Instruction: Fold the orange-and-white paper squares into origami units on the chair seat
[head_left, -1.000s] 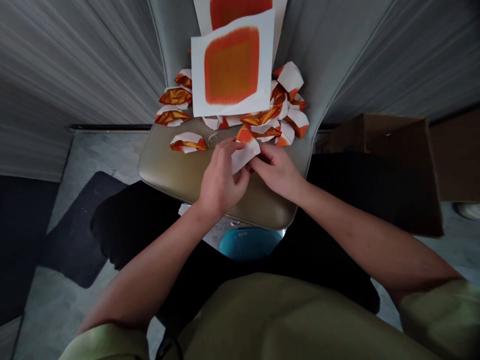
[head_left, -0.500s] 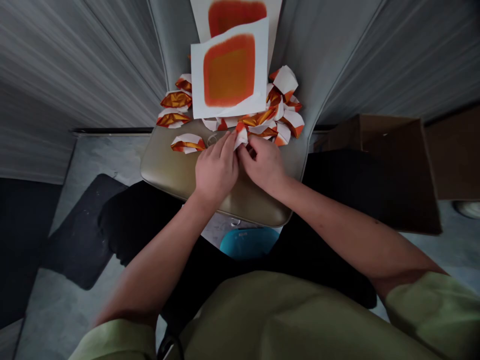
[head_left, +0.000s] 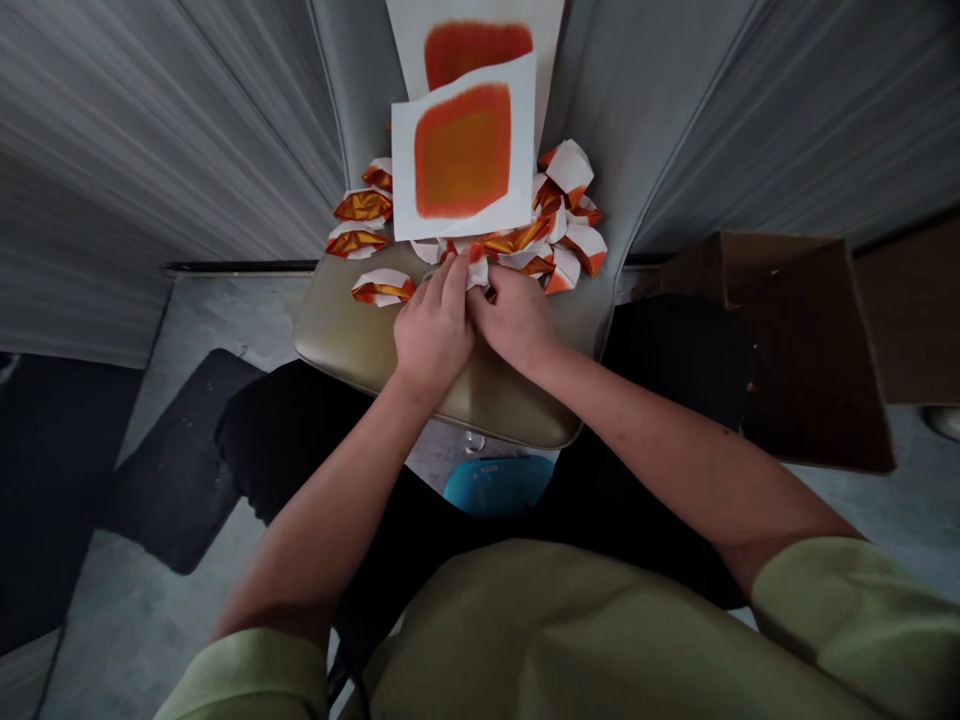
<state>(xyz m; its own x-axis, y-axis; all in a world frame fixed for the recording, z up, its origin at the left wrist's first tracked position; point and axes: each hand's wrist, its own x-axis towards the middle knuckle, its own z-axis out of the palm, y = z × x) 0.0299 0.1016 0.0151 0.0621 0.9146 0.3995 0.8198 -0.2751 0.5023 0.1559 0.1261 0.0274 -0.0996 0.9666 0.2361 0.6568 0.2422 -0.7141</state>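
Observation:
My left hand (head_left: 435,325) and my right hand (head_left: 516,312) meet over a tan padded chair seat (head_left: 337,325). Between their closed fingers is a small piece of folded paper (head_left: 478,268), white with an orange-red patch; its lower part is hidden by the fingers. Just beyond lies a flat white paper sheet (head_left: 463,150) printed with an orange square, overlapping another such sheet (head_left: 476,50). A folded white-and-orange paper piece (head_left: 382,288) rests on the seat left of my left hand. More folded pieces (head_left: 581,245) are heaped to the right of the sheets.
Several folded pieces (head_left: 364,206) lie left of the sheets. The grey chair back (head_left: 622,90) rises behind. An open cardboard box (head_left: 810,350) stands on the floor at right. Below the seat is a blue rounded object (head_left: 499,487). A dark mat (head_left: 187,470) lies at left.
Both hands remain together on the folded paper, with the fingers shifted slightly and less of the paper showing. The whole view has shifted a little.

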